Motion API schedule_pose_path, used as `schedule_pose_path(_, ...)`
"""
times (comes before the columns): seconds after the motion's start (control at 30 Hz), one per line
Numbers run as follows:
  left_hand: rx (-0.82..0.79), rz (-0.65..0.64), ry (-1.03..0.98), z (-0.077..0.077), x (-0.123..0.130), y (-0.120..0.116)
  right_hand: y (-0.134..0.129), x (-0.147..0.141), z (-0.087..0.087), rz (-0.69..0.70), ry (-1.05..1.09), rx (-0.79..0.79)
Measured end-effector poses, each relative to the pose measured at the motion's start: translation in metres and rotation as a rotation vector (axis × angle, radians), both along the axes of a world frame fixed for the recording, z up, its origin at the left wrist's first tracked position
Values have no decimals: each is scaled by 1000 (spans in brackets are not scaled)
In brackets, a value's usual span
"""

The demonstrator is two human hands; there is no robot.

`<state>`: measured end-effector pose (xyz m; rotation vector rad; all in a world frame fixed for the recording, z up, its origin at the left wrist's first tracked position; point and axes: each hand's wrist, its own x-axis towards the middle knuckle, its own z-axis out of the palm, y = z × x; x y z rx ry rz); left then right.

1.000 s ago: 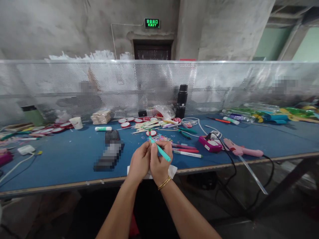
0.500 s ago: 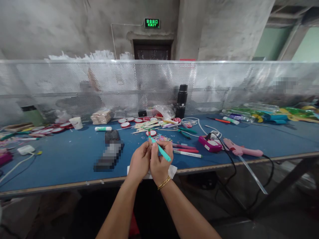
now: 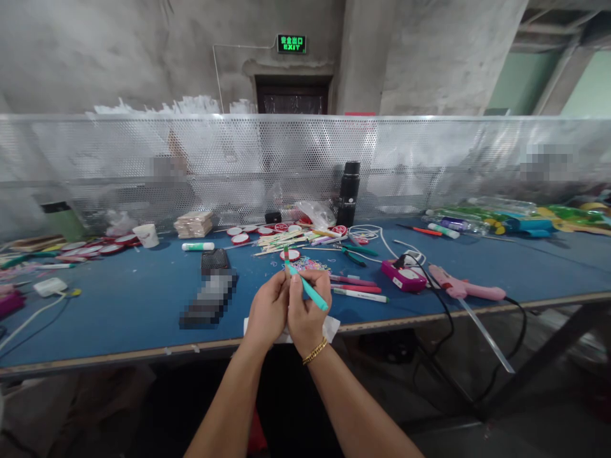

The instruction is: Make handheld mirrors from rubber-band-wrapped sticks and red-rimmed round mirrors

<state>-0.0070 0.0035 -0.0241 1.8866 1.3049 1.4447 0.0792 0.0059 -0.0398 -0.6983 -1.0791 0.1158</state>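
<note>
My right hand [image 3: 308,315] is closed around a turquoise marker pen [image 3: 312,294], its tip end toward a narrow coloured stick [image 3: 286,256]. My left hand [image 3: 268,308] is closed on the stick's lower end, and its upper part shows red and green bands. The hands touch above the table's front edge, and the fingers hide where pen and stick meet. Beneath them lies a white tissue [image 3: 330,328]. Just beyond are a round white disc with a red rim [image 3: 289,255], small colourful bits [image 3: 310,264] and a heap of pale sticks [image 3: 281,242].
Right of my hands lie red markers [image 3: 356,288], a white marker [image 3: 360,294], green-handled pliers [image 3: 353,256], a magenta power block [image 3: 403,275] and a pink glue gun [image 3: 461,284] with a cord. A black bottle [image 3: 349,194] stands behind. Leftward are a glue stick [image 3: 197,247] and paper cup [image 3: 146,236].
</note>
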Motion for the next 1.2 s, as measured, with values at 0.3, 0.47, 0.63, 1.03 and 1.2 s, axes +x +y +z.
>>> schedule_pose_path(0.3, -5, -14, 0, -3, -1, 2, 1, 0, 0, 29, -8, -1)
schedule_pose_path(0.47, 3, -2, -11, -1, 0, 1, 1, -1, -2, 10, -1, -13)
schedule_pose_path(0.63, -7, -2, -5, 1, 0, 0, 1, -1, -1, -5, 33, -24)
schedule_pose_path(1.03, 9, -4, -32, -1, 0, 1, 0, 0, 0, -1, 29, -2)
schedule_pose_path(1.2, 7, -7, -27, -3, -1, 2, 1, -1, -2, 12, 16, -26)
